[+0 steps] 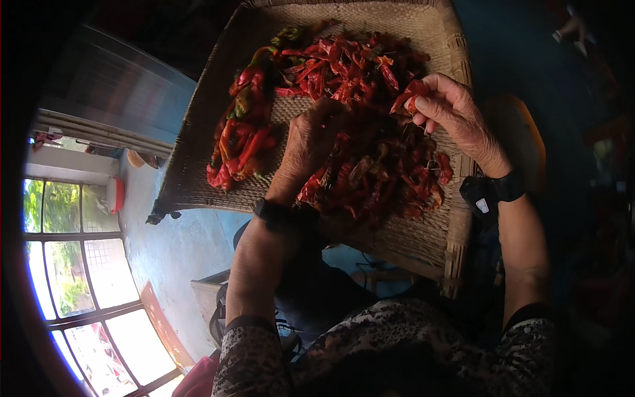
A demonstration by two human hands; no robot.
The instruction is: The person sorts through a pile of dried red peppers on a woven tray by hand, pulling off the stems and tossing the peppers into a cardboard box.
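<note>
A woven basket tray (297,106) lies before me with red chili peppers in several groups. My right hand (449,106) pinches a dried red chili pepper (412,94) between thumb and fingers, over the tray's right part. My left hand (315,129) is over the middle, its fingers bent and mostly lost in shadow, so whether they hold anything is unclear. Beyond both hands is a heap of wrinkled red chilies (322,62). Nearer to me sits a darker, shrivelled pile of chilies (372,173). Along the left side lie plumper red and green peppers (245,141).
The tray's raised right rim (459,64) runs beside my right wrist. A yellow-edged stool or chair (531,134) stands just beyond it. To the left are a paned window (82,248) and a pale blue surface (173,258). Part of another person's legs (573,32) shows at the upper right.
</note>
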